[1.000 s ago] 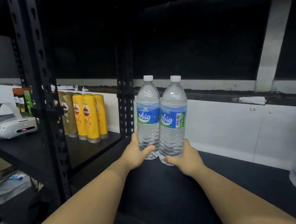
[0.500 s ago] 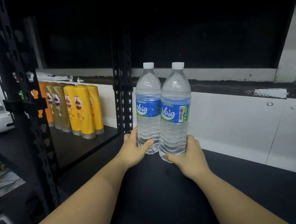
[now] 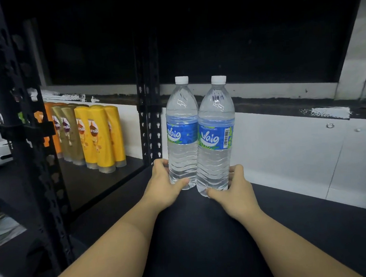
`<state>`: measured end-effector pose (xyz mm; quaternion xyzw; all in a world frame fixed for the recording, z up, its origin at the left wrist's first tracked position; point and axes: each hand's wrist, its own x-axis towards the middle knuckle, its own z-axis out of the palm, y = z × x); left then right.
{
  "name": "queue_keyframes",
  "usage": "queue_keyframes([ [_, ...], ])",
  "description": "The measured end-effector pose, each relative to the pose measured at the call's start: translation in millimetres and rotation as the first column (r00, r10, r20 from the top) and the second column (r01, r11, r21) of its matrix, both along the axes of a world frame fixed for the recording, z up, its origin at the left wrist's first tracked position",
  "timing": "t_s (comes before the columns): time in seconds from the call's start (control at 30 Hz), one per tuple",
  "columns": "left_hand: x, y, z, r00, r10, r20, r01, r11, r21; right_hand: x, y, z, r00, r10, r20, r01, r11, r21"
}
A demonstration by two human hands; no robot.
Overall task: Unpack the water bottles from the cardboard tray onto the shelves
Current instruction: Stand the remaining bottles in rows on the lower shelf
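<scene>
A black shelf (image 3: 311,226) spans the view, framed by a slotted upright post (image 3: 148,97). Two water bottles (image 3: 183,134) stand upright, side by side and touching, on it near the back. The left hand (image 3: 161,186) grips the left bottle's base; the right hand (image 3: 234,191) grips the right bottle's (image 3: 215,140). Yellow shampoo bottles (image 3: 98,137) stand on the neighbouring shelf.

each hand (image 3: 163,187) grips a water bottle (image 3: 183,134).

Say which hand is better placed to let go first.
Probably the left hand: its bottle stands farther back on the shelf, while the right hand grips the nearer bottle.
</scene>
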<state>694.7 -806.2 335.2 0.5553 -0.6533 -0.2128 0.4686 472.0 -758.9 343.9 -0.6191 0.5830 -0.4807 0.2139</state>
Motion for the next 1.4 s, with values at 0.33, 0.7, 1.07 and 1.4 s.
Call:
queue_keyframes([
  [0.33, -1.0, 3.4, 0.7, 0.999, 0.039, 0.006, -0.038, 0.998, -0.049, 5.6, 9.5, 2.3, 0.995, -0.038, -0.090, 0.035, 0.999, -0.032],
  [0.7, 0.7, 15.5, 6.6, 0.996, 0.045, -0.074, -0.048, 0.998, -0.035, 15.6, 23.8, 11.0, 0.974, -0.104, -0.200, 0.113, 0.993, 0.035],
  [1.07, 0.5, 15.1, 7.0, 0.995, 0.084, -0.060, -0.086, 0.996, -0.024, 28.2, 38.3, 10.8, 0.958, -0.118, -0.262, 0.165, 0.972, 0.165],
  [1.4, 1.5, 26.6, 14.5, 0.996, 0.072, -0.044, -0.072, 0.997, 0.018, 22.8, 117.4, 18.2, 0.863, 0.010, -0.505, 0.155, 0.947, 0.283],
])
